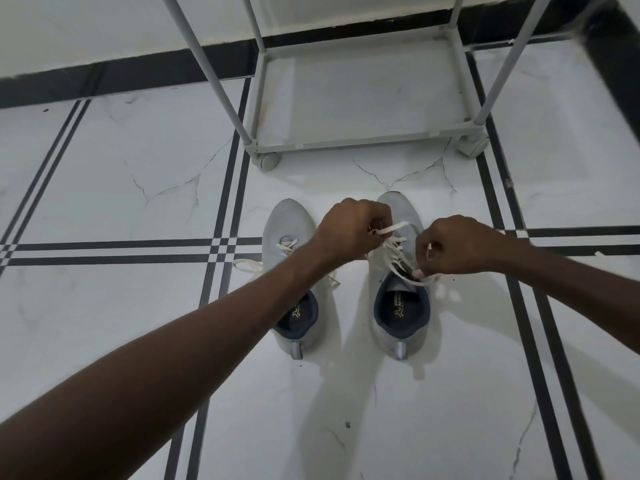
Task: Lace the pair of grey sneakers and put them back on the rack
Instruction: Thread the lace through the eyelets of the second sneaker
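Two grey sneakers stand side by side on the tiled floor, toes pointing away from me. My left forearm partly covers the left sneaker, whose white lace trails loose to the left. Above the right sneaker, both hands work its white lace. My left hand is closed on one lace end over the tongue. My right hand pinches the other end at the shoe's right side. The grey rack stands just beyond the shoes, its bottom shelf bare.
The rack has grey poles rising up and small castors at its front corners. The floor is white marble tile with black stripe lines. A black skirting runs along the wall behind.
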